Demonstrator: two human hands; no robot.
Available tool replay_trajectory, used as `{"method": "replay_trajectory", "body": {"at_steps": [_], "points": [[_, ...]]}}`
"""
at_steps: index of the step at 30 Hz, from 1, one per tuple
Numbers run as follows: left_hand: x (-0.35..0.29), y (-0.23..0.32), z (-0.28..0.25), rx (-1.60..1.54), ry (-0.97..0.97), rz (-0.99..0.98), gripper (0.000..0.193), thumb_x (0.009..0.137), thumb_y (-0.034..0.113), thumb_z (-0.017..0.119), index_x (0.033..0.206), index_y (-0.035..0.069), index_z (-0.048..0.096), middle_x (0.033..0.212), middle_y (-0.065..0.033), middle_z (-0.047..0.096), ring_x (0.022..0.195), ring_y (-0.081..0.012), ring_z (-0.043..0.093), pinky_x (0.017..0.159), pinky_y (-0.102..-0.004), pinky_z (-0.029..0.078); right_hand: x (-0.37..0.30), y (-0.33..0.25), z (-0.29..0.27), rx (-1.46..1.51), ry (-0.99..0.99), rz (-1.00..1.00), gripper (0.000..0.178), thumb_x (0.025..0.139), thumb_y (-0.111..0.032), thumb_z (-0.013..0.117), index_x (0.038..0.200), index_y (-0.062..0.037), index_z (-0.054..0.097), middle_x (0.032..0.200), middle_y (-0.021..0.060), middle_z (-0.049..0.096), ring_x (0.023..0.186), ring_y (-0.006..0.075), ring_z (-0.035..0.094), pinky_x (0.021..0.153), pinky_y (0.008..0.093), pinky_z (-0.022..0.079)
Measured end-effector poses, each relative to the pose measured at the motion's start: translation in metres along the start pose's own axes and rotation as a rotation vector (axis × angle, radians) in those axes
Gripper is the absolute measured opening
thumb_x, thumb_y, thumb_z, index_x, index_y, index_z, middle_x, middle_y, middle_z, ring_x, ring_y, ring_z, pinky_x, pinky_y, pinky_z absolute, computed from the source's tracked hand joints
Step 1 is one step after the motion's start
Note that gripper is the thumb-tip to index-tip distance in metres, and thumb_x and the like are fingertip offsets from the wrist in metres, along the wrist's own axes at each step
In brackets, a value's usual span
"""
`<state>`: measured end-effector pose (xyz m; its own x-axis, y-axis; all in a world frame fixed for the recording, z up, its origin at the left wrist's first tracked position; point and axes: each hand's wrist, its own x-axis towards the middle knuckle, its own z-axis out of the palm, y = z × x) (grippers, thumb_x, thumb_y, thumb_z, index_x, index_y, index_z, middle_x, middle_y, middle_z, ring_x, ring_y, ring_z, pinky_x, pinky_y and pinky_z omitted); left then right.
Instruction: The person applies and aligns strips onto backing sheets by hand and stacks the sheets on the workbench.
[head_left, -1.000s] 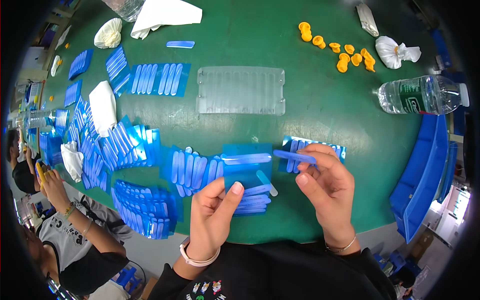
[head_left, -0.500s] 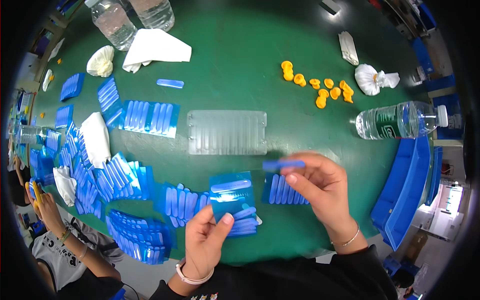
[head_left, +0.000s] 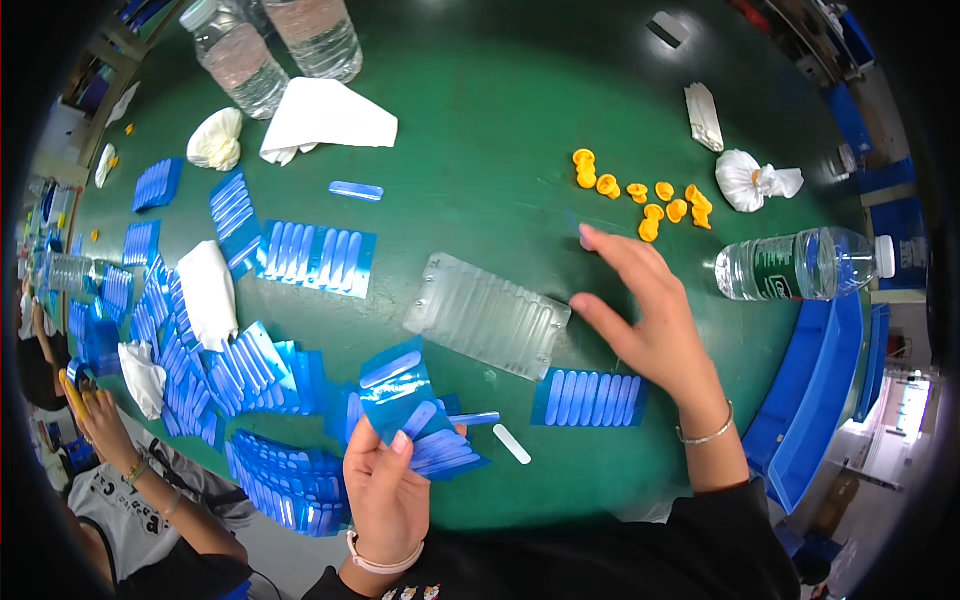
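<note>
Turned from square-on to a slant since half a second earlier, the clear ridged plastic tray lies mid-table, and the blue strip seen in the right hand in that frame no longer shows between its fingertips. The right thumb and forefinger are spread apart at the tray's right end; whether the thumb touches its corner cannot be told. Near the person, the left hand pinches a blue film sheet between thumb and fingers, with more strip-bearing film beneath. For sound handling, the left pinch is best kept light and low on the sheet, so as not to crease it, and the right fingers best bear on the tray's rim. The tray's long axis runs from far left to near right. The held sheet's free end points away from the person and slightly left; its upper strip has its long axis rising rightward. Just beside the tray's near-right corner, a filled film card lies with strips pointing away from the person.
</note>
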<state>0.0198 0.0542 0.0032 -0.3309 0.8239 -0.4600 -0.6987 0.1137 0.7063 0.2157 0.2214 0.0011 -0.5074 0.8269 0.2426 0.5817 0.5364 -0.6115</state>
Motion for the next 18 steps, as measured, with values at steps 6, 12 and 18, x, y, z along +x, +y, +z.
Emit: {"method": "replay_trajectory", "body": {"at_steps": [6, 12, 18], "points": [[0.017, -0.005, 0.010, -0.028, 0.088, 0.027, 0.027, 0.091, 0.015, 0.050, 0.114, 0.001, 0.049, 0.094, -0.0137, 0.062, 0.085, -0.0258, 0.062, 0.077, -0.0413, 0.052, -0.026, -0.020, 0.021, -0.150, 0.024, -0.144, 0.021, 0.069, -0.013, 0.074, 0.088, -0.0052, 0.068, 0.107, 0.0084, 0.061, 0.096, 0.0259, 0.056, 0.080, 0.0382, 0.042], [0.022, -0.010, 0.003, -0.077, 0.118, 0.003, 0.019, 0.093, 0.017, 0.049, 0.106, 0.004, 0.048, 0.087, -0.0127, 0.062, 0.080, -0.0256, 0.063, 0.072, -0.0434, 0.053, -0.037, -0.029, 0.036, -0.090, 0.057, -0.023, 0.028, 0.057, -0.012, 0.081, 0.081, -0.0055, 0.068, 0.105, 0.0078, 0.063, 0.091, 0.0252, 0.057, 0.076, 0.0347, 0.042], [0.022, -0.011, -0.002, -0.055, 0.125, -0.057, 0.019, 0.093, 0.016, 0.049, 0.107, 0.003, 0.048, 0.086, -0.0148, 0.063, 0.073, -0.0278, 0.065, 0.065, -0.0437, 0.056, -0.033, -0.026, 0.039, -0.076, 0.016, 0.053, 0.039, 0.059, -0.012, 0.081, 0.093, -0.0045, 0.063, 0.105, 0.0063, 0.063, 0.095, 0.0250, 0.057, 0.080, 0.0367, 0.035]]}}
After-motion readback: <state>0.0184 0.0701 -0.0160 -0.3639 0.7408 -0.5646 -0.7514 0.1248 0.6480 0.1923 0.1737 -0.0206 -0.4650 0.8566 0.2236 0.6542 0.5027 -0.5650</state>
